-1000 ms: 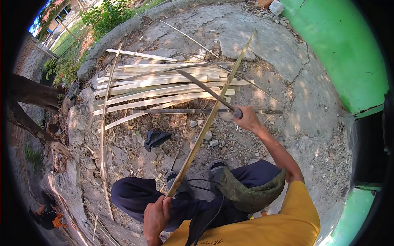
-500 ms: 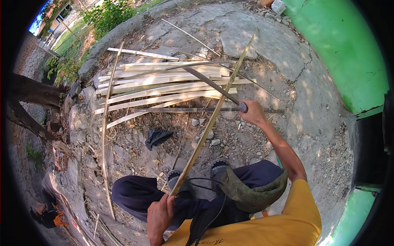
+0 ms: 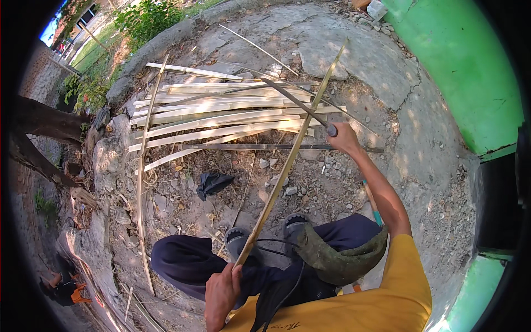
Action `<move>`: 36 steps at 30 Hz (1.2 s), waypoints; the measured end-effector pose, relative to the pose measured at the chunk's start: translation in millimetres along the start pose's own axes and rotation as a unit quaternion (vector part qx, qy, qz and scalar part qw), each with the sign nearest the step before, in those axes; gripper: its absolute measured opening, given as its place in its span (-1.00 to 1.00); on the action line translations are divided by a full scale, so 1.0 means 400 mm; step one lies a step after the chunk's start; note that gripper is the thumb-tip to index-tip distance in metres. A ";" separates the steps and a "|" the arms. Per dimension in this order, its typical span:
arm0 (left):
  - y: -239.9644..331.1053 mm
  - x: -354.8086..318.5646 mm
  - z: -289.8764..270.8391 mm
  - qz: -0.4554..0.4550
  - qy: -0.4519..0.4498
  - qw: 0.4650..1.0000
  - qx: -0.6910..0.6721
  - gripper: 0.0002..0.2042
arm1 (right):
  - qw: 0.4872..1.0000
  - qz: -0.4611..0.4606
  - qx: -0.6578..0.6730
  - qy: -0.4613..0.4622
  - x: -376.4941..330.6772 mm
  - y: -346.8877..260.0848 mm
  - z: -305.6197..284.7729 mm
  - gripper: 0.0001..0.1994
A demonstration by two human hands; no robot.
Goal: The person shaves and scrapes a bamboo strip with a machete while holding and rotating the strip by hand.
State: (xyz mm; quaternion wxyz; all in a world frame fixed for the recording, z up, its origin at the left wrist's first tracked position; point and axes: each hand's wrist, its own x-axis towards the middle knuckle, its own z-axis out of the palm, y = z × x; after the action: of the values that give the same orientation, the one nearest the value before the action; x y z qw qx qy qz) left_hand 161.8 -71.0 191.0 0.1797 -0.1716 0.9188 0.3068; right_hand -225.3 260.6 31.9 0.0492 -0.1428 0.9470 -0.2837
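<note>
1. The long bamboo strip (image 3: 287,166) runs on a diagonal from low centre of the frame up to the upper right, so its long axis points away from the person's body and leans rightward.
2. The left hand (image 3: 221,293) sits at the bottom centre, closed around the near end of the strip; the fingers wrap it fully, with no gap showing.
3. The right hand (image 3: 344,138) is extended to the centre right, fist closed around the handle of a long dark blade (image 3: 296,102).
4. The blade slants from that hand toward the upper left and crosses the strip just above the hand. Whether its edge actually bites the strip or only lies against it cannot be told.
5. The crossing point lies far up the strip, so the right hand is much the nearer one to it; the left hand is well apart, at the opposite end.
6. Behind the crossing, in the upper middle of the frame, lies a pile of pale split slats (image 3: 221,119) lying roughly across the picture on cracked stony ground (image 3: 354,50).
</note>
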 end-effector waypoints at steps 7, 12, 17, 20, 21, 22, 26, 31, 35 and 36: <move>-0.018 -0.009 -0.036 -0.003 0.025 0.998 0.065 -0.69 | 0.988 -0.137 0.006 -0.066 -0.076 -0.150 0.013 -0.84; 0.002 -0.019 -0.038 -0.033 0.004 0.999 0.043 -0.67 | 0.993 -0.113 0.022 -0.030 0.008 -0.011 0.018 -0.85; -0.010 -0.027 -0.022 -0.019 0.007 1.000 0.019 -0.67 | 0.995 -0.015 -0.036 0.089 0.134 0.104 -0.011 -0.86; -0.014 -0.026 -0.034 -0.043 0.015 0.997 0.054 -0.66 | 0.998 -0.056 -0.004 0.016 0.085 0.042 0.013 -0.86; -0.018 -0.024 -0.036 -0.040 0.018 0.997 0.058 -0.68 | 0.998 -0.057 -0.002 0.015 0.052 0.000 0.015 -0.86; -0.022 -0.023 -0.039 -0.034 0.020 0.997 0.062 -0.69 | 0.996 -0.091 0.007 -0.020 0.011 -0.048 0.010 -0.85; -0.016 -0.030 -0.057 -0.024 -0.001 0.999 0.024 -0.68 | 0.986 -0.166 0.001 -0.031 -0.028 -0.101 0.007 -0.84; 0.011 -0.037 -0.060 -0.055 -0.060 0.989 -0.125 -0.63 | 0.999 -0.023 0.005 0.048 0.064 0.065 0.037 -0.82; -0.020 -0.037 -0.053 -0.065 -0.070 0.984 -0.151 -0.61 | 0.996 0.010 0.061 0.057 0.057 0.060 0.078 -0.81; -0.030 -0.039 -0.064 -0.086 -0.086 0.977 -0.176 -0.59 | 0.996 0.009 0.064 0.056 0.027 0.030 0.088 -0.81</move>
State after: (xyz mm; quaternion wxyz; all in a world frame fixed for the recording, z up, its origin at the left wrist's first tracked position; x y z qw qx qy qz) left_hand 174.9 -92.6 210.8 0.2506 -0.2519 0.8131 0.4611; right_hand -232.4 248.6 -4.4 0.0081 -0.1148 0.9295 -0.3504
